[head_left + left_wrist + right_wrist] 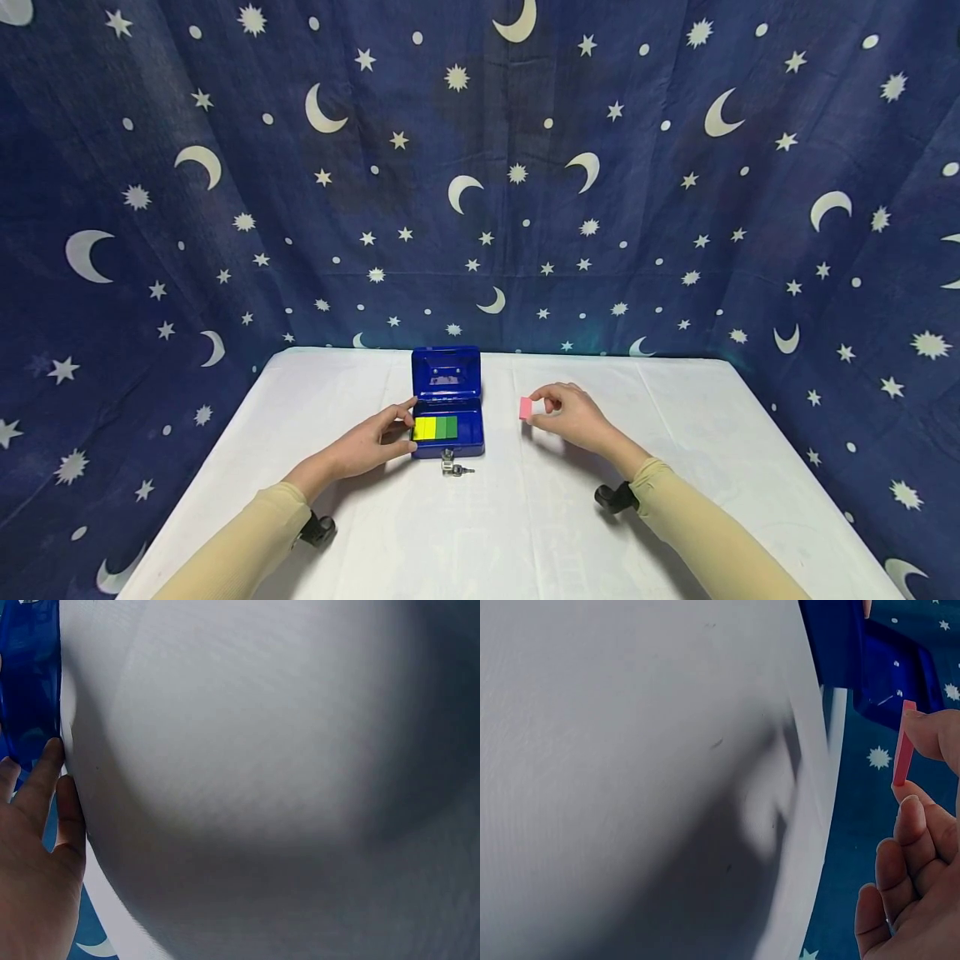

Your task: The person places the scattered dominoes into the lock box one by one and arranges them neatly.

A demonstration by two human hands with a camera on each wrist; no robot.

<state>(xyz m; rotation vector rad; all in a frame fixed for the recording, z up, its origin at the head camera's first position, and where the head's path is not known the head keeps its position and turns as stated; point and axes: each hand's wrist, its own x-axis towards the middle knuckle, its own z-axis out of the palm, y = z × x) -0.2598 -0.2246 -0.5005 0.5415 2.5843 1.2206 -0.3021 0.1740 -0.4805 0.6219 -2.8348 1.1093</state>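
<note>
A blue metal cash box [471, 429] stands on the table with its lid [446, 362] raised at the back. In its left part several yellow and green domino blocks [436, 428] lie in a row. My left hand [367, 444] touches the box's left side, thumb at the front corner and fingers farther back; the left wrist view shows its fingers fairly straight against the wall. To the right of the box, my right hand [576, 417] pinches a thin pink domino block [904, 746] between thumb and index finger, apart from the box. Its other fingers curl loosely.
Keys [459, 471] hang at the lock on the box's front. A white cloth covers the table [480, 533]. Behind and at the sides hangs a dark blue curtain [525, 208] with moons and stars. Each wrist carries a small black camera [617, 497].
</note>
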